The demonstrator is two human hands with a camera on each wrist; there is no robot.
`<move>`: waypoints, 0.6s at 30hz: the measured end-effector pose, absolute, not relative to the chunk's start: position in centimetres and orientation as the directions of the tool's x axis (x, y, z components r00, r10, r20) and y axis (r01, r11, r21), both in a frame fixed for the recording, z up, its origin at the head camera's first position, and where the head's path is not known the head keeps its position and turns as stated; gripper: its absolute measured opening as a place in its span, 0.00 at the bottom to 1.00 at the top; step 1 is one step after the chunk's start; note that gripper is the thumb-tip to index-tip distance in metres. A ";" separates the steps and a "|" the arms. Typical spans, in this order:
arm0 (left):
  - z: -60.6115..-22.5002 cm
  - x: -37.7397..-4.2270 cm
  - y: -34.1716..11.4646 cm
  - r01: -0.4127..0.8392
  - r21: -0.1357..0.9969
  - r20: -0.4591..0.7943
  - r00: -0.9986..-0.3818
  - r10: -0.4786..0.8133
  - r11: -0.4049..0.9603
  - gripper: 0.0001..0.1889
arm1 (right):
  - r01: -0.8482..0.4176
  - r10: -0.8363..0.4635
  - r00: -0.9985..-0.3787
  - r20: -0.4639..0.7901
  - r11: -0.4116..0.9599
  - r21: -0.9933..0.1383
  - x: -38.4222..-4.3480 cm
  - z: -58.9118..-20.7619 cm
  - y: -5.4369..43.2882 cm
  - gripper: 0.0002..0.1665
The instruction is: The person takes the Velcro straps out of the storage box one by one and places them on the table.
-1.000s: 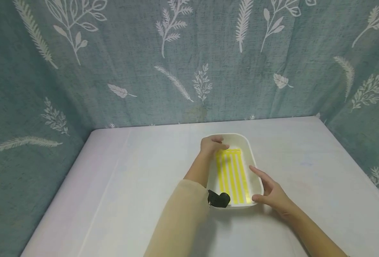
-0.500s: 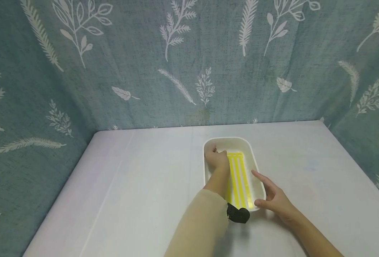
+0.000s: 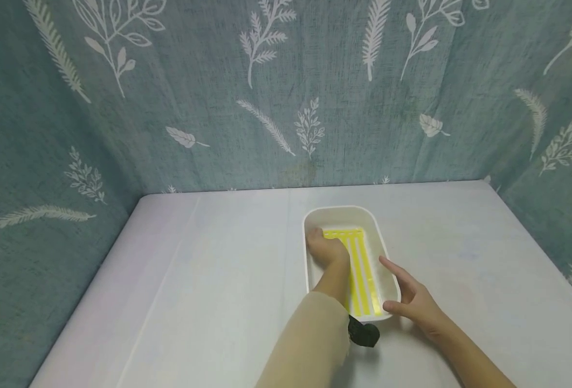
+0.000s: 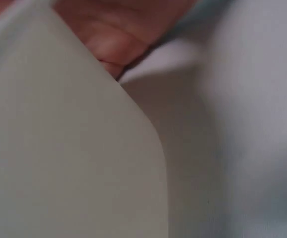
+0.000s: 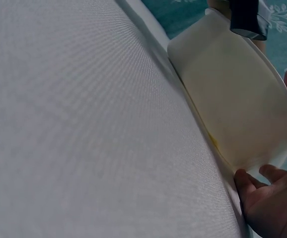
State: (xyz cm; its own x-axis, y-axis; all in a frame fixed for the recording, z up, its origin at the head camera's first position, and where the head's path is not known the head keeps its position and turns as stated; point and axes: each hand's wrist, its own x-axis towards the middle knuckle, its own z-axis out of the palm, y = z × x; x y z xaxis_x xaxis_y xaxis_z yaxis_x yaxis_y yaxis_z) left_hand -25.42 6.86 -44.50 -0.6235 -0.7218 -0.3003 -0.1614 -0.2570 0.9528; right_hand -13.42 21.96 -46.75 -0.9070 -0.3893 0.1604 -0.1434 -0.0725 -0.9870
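A white plastic tray with rounded corners lies on the table, yellow stripes running along its floor. My left hand reaches into it, knuckles bent and fingertips right at the left wall. Those fingertips are hidden in the head view, and I cannot tell whether they hold anything. In the left wrist view, part of that hand shows beyond a pale wall of the tray. My right hand grips the near right corner, thumb on the near side and index finger along the right rim. Its lower fingers touch the tray's underside edge in the right wrist view.
A white cloth covers the table. Teal leaf-patterned fabric hangs behind the table and along both sides. A black wrist camera on the left arm juts over the tray's near edge.
My left hand has moved from the tray's far left corner down into the tray and slid toward me along the left wall. The right hand stays at its corner.
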 end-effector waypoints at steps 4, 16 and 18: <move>-44.7 -25.3 6.7 -0.183 0.946 -0.319 -0.676 -0.664 -0.269 0.14 | -0.140 -0.399 -0.902 0.164 -0.089 -0.986 -13.4 -46.7 21.9 0.49; -45.1 -25.4 6.9 -0.135 0.944 -0.303 -0.713 -0.633 -0.299 0.10 | -0.119 -0.390 -0.910 0.138 -0.073 -0.990 -13.3 -46.7 21.9 0.49; -44.9 -25.5 7.1 -0.129 0.968 -0.241 -0.710 -0.662 -0.213 0.10 | -0.133 -0.389 -0.909 0.151 -0.073 -0.988 -13.3 -46.7 22.1 0.49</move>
State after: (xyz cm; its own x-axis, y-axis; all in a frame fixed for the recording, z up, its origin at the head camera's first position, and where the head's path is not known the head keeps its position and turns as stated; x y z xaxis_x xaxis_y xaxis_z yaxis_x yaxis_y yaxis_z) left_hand -25.46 7.10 -44.90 -0.7101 -0.6617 -0.2405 -0.1293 -0.2133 0.9684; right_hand -13.35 22.06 -46.69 -0.9090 -0.3885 0.1510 -0.1331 -0.0726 -0.9884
